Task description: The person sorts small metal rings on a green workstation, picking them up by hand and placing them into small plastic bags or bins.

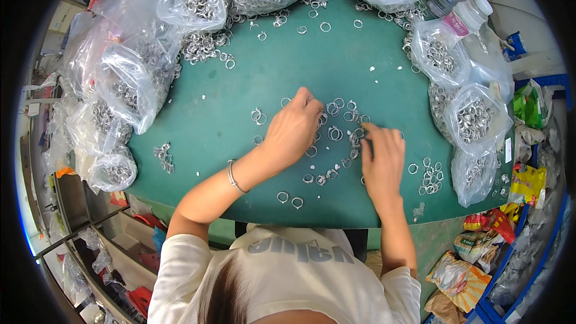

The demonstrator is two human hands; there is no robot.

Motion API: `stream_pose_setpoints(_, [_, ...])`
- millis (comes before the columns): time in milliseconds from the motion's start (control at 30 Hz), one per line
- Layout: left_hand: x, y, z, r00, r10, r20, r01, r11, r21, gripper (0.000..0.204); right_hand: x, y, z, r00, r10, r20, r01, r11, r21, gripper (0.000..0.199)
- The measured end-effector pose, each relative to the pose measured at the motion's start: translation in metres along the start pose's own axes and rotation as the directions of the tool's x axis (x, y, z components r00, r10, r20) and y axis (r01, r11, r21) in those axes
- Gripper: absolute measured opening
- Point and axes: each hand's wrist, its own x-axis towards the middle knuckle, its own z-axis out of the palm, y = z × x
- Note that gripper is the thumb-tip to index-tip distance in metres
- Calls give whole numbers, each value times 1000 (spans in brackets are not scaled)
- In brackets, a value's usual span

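Note:
My left hand (294, 126) is over the middle of the green tabletop, its fingers curled in and pressed together. Whatever it pinches is hidden beneath the fingers. Just to its right, my right hand (385, 157) reaches into a loose scatter of silver rings (335, 134). Its thumb and forefinger are apart, the forefinger's tip touching the rings at the edge of the scatter. More rings (290, 199) lie nearer me, below the left hand. A few rings (258, 116) sit to the left of that hand. A metal bangle (233, 177) circles my left wrist.
A group of rings (430, 177) lies at the right; a small metal cluster (164, 157) lies at the left. Clear plastic bags full of rings (474, 121) line the table's sides and back. A white bottle (470, 14) stands back right. Small white bits (372, 69) dot the tabletop.

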Motion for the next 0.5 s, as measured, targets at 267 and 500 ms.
stream_pose_setpoints(267, [-3,7,9,974,116,195,-126,991,37,22,12,-13,13,992,-43,122,28,992,120,43])
stream_pose_setpoints(500, [-16,-1,-12,993,-68,99,72,997,-38,17,16,-26,20,996,-71,60,55,969,242,38])
